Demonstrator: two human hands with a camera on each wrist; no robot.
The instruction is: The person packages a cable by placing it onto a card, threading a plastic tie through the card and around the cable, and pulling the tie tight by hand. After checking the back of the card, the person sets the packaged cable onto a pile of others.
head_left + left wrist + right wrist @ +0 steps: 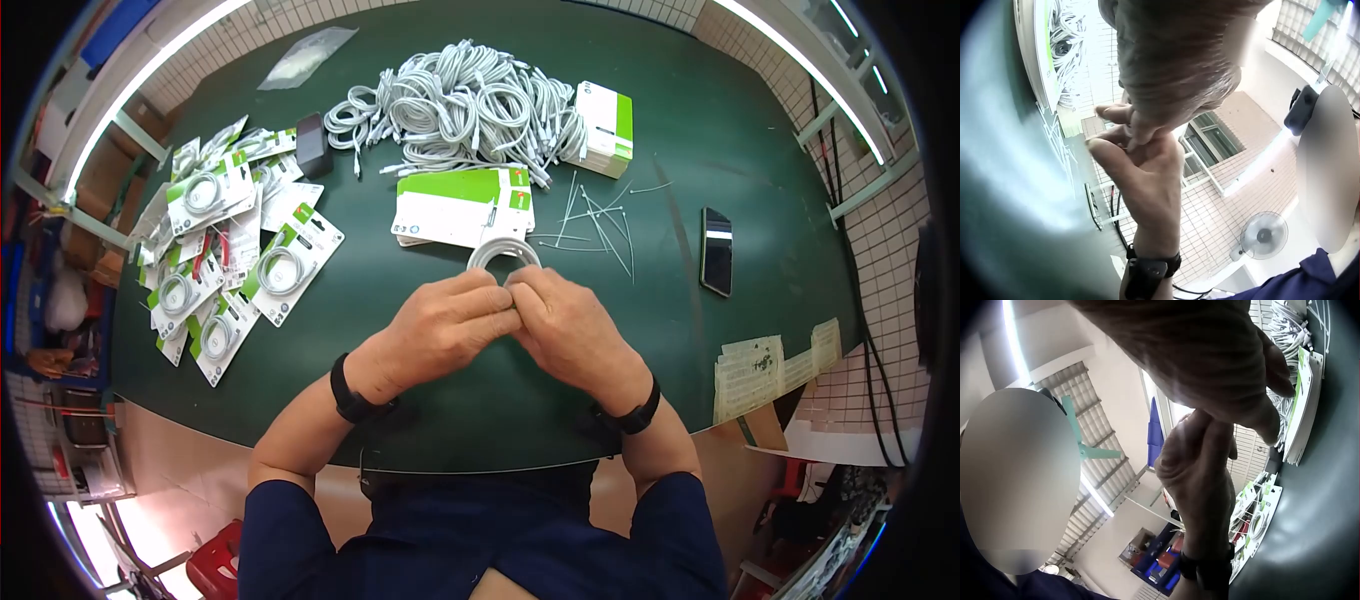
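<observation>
At the near middle of the table (640,330): coiled cable (505,246), light gray, in both hands, its far arc overlapping the front edge of the flat cards in the head view.
Left hand (450,318): fingers bent, tips together, clamped on the coil's near side; exact fingertip contact hidden.
Right hand (562,318): thumb and fingers bent, pinching the coil's near side right against the left fingertips; both wrist views hide the grip.
Flat cards (440,215): green and white, stacked just beyond the coil.
Cable pile (460,105): loose heap of gray-white coils behind the cards.
Card block (605,125): green and white, at the pile's right side.
Zip ties (605,225): thin, scattered right of the flat cards, some crossing.
Phone (716,250): dark, far right of the ties.
Carded cables (310,245): overlapping heap, left side, coils on the fronts.
Dark box (312,145): between heap and cable pile.
Plastic bag (308,58): clear, far left.
Paper sheets (750,375): yellowish, near right edge.
</observation>
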